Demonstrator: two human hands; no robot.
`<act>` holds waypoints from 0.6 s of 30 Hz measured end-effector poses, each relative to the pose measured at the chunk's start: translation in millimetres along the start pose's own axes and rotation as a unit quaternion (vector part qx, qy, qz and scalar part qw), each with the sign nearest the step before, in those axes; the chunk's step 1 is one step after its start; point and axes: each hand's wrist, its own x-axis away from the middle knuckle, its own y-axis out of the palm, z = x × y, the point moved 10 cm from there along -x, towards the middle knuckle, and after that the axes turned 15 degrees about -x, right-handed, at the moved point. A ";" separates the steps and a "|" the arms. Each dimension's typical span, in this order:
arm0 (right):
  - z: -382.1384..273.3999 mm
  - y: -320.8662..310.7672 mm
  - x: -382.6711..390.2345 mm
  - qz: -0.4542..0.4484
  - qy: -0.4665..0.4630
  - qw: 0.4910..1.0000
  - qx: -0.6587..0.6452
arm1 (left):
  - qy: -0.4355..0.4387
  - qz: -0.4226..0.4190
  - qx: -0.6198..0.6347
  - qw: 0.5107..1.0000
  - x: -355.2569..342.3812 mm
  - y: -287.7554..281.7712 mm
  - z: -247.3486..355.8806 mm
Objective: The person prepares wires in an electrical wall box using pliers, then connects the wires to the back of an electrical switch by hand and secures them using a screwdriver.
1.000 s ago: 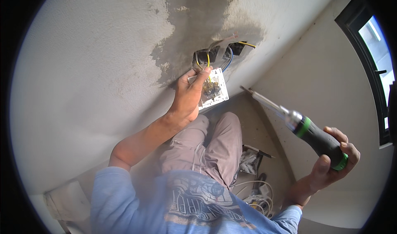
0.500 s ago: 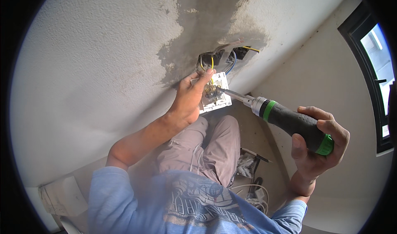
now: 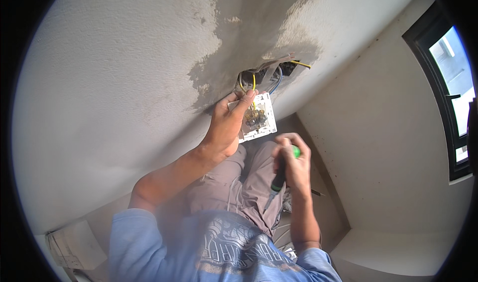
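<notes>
My left hand is closed on a white wall socket plate, its thumb on top near the upper edge. The back of the plate is turned up, showing metal terminals. A yellow wire runs from the wall opening down past my thumb to the plate. My right hand, slightly smeared by motion, is wrapped round a black and green screwdriver. The screwdriver's shaft points down toward my lap, apart from the plate.
Two rough openings in the patched wall hold grey, blue and yellow wires. My legs lie below the plate. A black-framed window is at the right. A whitish box stands at the lower left.
My right hand has drawn the screwdriver off the terminals, moved left and toward me, and turned it so the tip points down. My left hand still holds the plate, slightly lower.
</notes>
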 end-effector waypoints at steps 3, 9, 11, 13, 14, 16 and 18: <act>21.4 23.7 -8.8 -0.013 0.029 0.996 -0.079 | 0.009 -0.007 0.004 1.000 1.0 2.2 1.2; 21.1 40.1 -19.9 -0.011 -0.003 0.995 -0.100 | -0.005 0.021 0.021 1.000 4.4 -0.3 -0.3; 20.5 40.3 -18.9 0.001 -0.004 0.994 -0.110 | 0.001 0.023 0.033 0.999 4.6 -3.3 -3.6; 22.6 38.5 -19.0 0.009 -0.007 0.993 -0.120 | 0.008 0.041 0.045 0.998 6.8 -3.9 -5.3; 21.7 37.6 -18.6 0.017 -0.014 0.992 -0.123 | 0.006 0.042 0.053 0.998 7.5 -3.0 -5.9; 18.5 37.5 -16.2 0.034 -0.027 0.991 -0.128 | 0.001 0.044 0.067 0.997 8.6 -1.9 -6.1; 18.9 37.8 -13.9 0.050 -0.023 0.989 -0.136 | -0.009 0.046 0.086 0.995 7.4 -2.0 -8.6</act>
